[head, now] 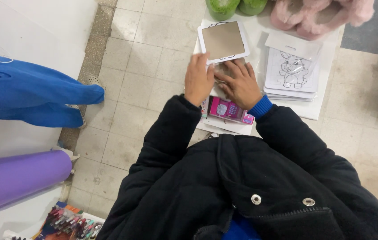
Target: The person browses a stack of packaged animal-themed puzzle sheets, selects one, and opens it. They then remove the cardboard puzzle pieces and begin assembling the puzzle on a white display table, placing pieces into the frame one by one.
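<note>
On tiled floor [153, 58], hands [199, 79] [241, 84] press cardboard sheet [223, 70].

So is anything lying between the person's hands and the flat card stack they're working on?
Nothing visible does. The left hand and the right hand already rest directly on the card stack on the floor. The brown-faced card lies just beyond their fingertips, apart from both palms.

The person wears a bulky black padded jacket [242, 178] with two round silver snap buttons [256, 199] set side by side near its lower front; just above the jacket's right sleeve end, a bright blue ribbed cuff [260, 106] peeks out; both hands are bare
</note>
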